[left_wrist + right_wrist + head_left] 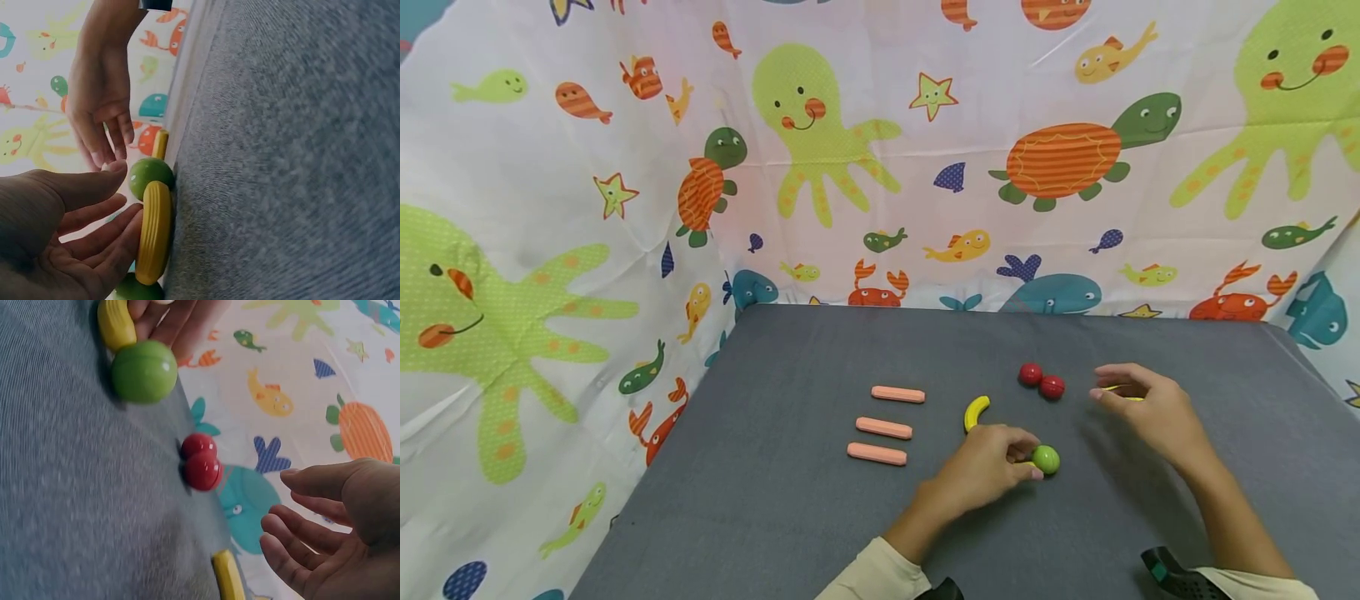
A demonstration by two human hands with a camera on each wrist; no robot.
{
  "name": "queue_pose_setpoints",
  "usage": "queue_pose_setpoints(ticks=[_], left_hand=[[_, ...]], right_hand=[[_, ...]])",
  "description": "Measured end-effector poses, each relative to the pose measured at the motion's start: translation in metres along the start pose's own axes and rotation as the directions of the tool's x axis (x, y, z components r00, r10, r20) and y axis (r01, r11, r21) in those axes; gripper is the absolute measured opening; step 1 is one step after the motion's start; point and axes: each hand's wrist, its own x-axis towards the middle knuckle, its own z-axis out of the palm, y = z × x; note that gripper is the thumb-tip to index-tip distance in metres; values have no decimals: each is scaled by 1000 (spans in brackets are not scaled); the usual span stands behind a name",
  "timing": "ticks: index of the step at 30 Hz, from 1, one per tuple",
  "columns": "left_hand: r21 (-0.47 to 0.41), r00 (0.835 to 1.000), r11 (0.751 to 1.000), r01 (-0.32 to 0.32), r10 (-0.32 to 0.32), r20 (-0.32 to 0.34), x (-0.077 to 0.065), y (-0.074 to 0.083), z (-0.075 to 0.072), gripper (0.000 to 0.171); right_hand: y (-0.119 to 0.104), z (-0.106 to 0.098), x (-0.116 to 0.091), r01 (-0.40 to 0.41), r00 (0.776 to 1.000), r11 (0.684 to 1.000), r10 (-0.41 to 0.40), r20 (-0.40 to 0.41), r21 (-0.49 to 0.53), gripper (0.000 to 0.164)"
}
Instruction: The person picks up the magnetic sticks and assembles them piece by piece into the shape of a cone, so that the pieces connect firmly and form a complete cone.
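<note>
Left hand (988,467): above the near half of the grey table (760,500); fingers loosely bent, thumb well apart from them, fingertips at a ridged yellow piece (154,234). The piece lies on the table, its end just beside a green ball (1046,459). A second green piece (137,289), mostly cut off, shows at the bottom of the left wrist view.

Right hand (1153,412): raised toward the table's right edge, palm inward, thumb and fingers spread apart, nothing gripped. Below it, apart from the palm, a straight yellow piece (229,575) lies on the table.

Beyond the left hand: one curved yellow piece (976,412), near end hidden by the hand.

Toward the far edge, between the hands: two red balls (1052,387), touching.

Toward the left edge: three pink sticks (883,428), ranged one behind another, roughly parallel to the far edge, well apart from both hands.

Worn: cream sleeves (874,575); black wrist device (1183,579) at the right wrist, with a green patch, its markings too small to read.

Backdrop: white cloth (865,75) behind the far and left edges, printed with octopuses, turtles, crabs, whales, fish and stars.
</note>
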Motion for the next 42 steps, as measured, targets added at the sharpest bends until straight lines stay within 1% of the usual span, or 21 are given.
queue_pose_setpoints(ticks=[5, 10, 15, 17, 22, 26, 32, 37, 42], left_hand=[[19, 1000, 1000, -19, 20, -18, 1, -1, 3, 28], [40, 999, 999, -35, 36, -21, 3, -2, 5, 29], [23, 999, 999, -41, 41, -17, 5, -2, 6, 28], [12, 999, 999, -33, 33, -11, 5, -1, 6, 27], [52, 1000, 999, -7, 6, 15, 4, 3, 5, 31], [74, 998, 997, 14, -18, 52, 4, 5, 4, 35], [113, 997, 994, 4, -12, 71, 4, 4, 4, 33], [136, 995, 990, 21, -34, 96, 3, 4, 4, 37], [146, 996, 989, 12, -26, 90, 3, 2, 5, 37]], right_hand=[[13, -6, 0, -19, 1000, 1000, 19, -25, -1, 42], [25, -8, 0, -30, 998, 999, 29, -49, -35, 44], [33, -7, 2, -44, 996, 997, 39, -77, -64, 46], [36, -8, 2, -48, 997, 997, 44, -67, -62, 48], [42, -8, 3, -67, 998, 994, 66, -18, -86, 51], [46, -6, 4, -62, 998, 992, 63, -2, -112, 48], [50, -2, 5, -46, 999, 990, 45, -11, -134, 42], [51, -1, 5, -49, 999, 990, 50, -2, -131, 40], [53, 1, 5, -50, 998, 987, 53, 18, -152, 38]])
